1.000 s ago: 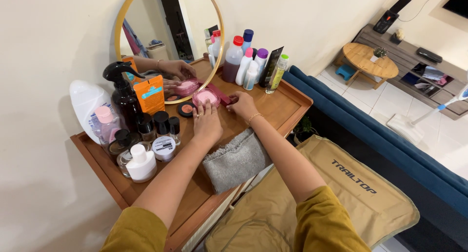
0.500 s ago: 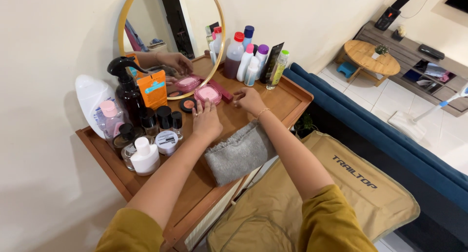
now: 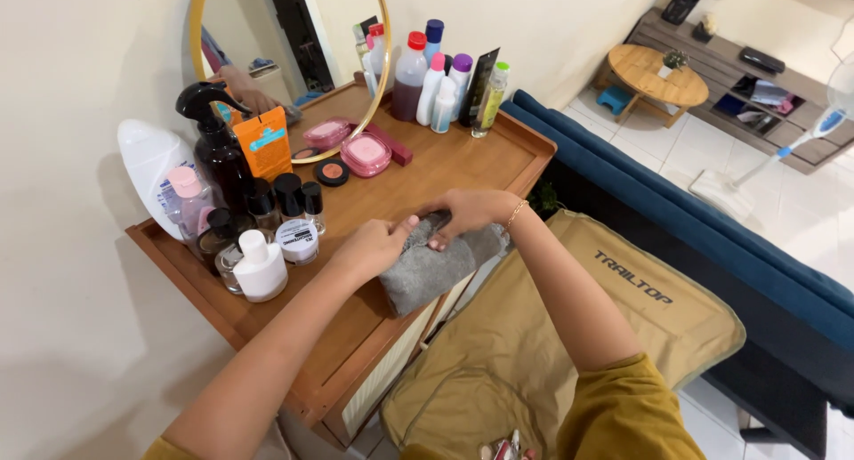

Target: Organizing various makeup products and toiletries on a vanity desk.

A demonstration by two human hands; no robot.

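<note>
Grey pouch (image 3: 440,269) lies at the table (image 3: 498,153) front edge, long axis slanting away toward the right; both hands grip it. Left hand (image 3: 378,246) closes over its near-left end; right hand (image 3: 467,213) pinches its far-right top edge, equally near.

Bright, even light, sharp, wide-angle edges

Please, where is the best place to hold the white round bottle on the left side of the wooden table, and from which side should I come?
Probably take the white round bottle by its narrow cap, from above. It stands upright, dark small bottles crowd behind it, and its wide body looks harder to close fingers around.
</note>
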